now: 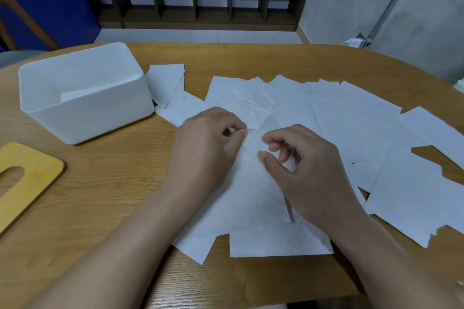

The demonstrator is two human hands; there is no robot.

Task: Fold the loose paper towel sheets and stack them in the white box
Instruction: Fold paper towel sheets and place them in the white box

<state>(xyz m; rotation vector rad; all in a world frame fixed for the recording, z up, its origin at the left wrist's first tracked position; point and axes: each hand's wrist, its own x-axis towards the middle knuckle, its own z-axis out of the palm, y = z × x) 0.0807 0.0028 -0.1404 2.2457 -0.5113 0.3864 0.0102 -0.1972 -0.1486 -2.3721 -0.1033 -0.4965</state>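
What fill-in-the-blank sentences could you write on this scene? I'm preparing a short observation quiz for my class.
1. Both hands, left hand and right hand, pinch a sheet of ____.
2. The white box stands to the ____ of the hands.
3. The wooden lid has an oval ____ cut in it.
4. The loose sheets lie on a ____ table.

Missing words: paper towel; left; slot; wooden

A paper towel sheet (261,138) is pinched by the left hand (208,143) and the right hand (306,168) — more loose sheets (351,118) are spread on the counter (88,208), beside the white box (82,93).
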